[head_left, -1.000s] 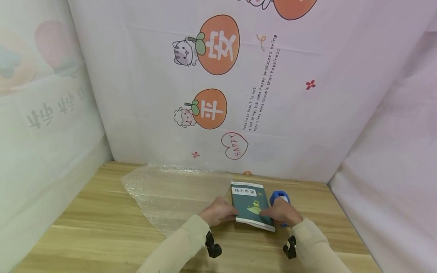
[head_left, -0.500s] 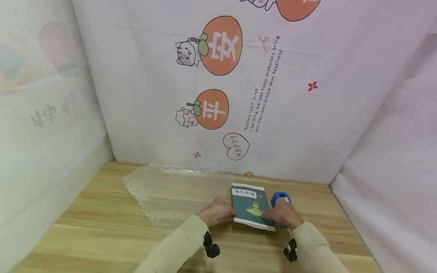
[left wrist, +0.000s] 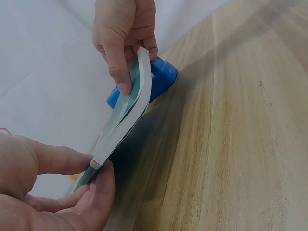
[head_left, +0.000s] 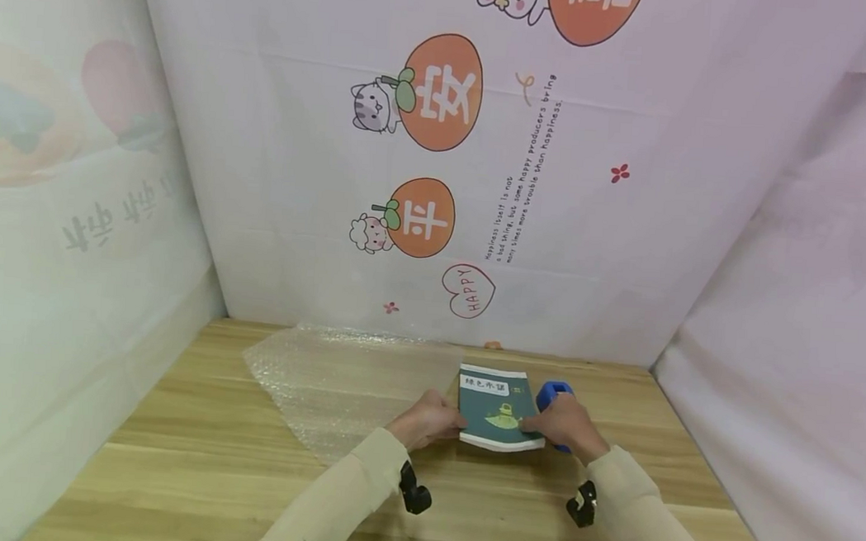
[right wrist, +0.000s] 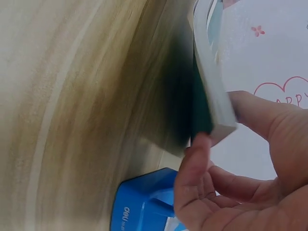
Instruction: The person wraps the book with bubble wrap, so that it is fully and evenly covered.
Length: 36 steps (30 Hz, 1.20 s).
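Observation:
Between both hands is a green paperback book [head_left: 495, 403] with a white label, bent slightly and held above the wooden table. My left hand [head_left: 430, 419] pinches its left edge, thumb on the cover and fingers beneath, as the left wrist view shows. At the opposite edge my right hand [head_left: 563, 423] pinches the book, its thumb on top and fingers curled under, plain in the right wrist view. Behind the right hand stands a blue tape dispenser [right wrist: 144, 199] marked "deli", partly hidden by that hand in the head view.
A sheet of clear bubble wrap [head_left: 352, 381] lies flat on the table [head_left: 493, 506], left of the book. White printed cloth [head_left: 550, 311] encloses the table at the back and on both sides.
The book's near edge has bowed between the hands, and its right side has come up a little. Both hands keep their hold; the bubble wrap and tape dispenser stay put.

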Tool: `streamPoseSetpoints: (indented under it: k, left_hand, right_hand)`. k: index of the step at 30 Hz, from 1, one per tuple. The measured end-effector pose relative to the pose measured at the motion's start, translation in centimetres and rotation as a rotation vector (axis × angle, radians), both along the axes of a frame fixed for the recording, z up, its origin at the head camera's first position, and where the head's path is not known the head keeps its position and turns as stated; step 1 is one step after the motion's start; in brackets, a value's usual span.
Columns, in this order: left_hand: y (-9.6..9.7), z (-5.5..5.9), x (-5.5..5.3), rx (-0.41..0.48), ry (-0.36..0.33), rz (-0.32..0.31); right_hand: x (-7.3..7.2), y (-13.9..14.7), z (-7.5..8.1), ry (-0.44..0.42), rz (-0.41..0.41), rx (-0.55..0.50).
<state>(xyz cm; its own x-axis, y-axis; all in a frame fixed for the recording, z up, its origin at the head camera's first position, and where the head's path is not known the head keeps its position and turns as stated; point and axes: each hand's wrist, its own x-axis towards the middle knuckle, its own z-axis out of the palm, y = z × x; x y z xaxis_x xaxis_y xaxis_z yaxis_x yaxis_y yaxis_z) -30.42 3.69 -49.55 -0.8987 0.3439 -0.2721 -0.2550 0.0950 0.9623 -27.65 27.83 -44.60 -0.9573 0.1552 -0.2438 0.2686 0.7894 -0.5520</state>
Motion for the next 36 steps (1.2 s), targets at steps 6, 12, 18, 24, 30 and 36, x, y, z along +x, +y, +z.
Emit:
streamPoseSetpoints:
  k: [6, 12, 18, 24, 30, 36]
  left_hand:
    - [0.0, 0.0, 0.2, 0.018, 0.010, -0.008]
    - [0.0, 0.2, 0.2, 0.013, 0.014, -0.016]
    - [0.0, 0.4, 0.4, -0.013, 0.037, -0.029]
    - [-0.3, 0.9, 0.7, -0.055, 0.105, -0.013]
    - [-0.9, 1.0, 0.7, -0.078, 0.158, 0.018]
    - [-1.8, 1.5, 0.6, -0.055, 0.222, 0.027]
  right_hand:
    - [0.6, 0.1, 0.1, 0.015, -0.033, -0.042]
    - [0.9, 0.3, 0.2, 0.027, -0.040, -0.055]
    - [1.1, 0.4, 0.3, 0.046, -0.055, -0.061]
    - [1.5, 0.1, 0.6, 0.092, -0.049, -0.079]
    - [1.7, -0.4, 1.0, 0.131, -0.042, -0.099]
    - [1.9, -1.3, 1.6, 0.179, -0.029, -0.098]
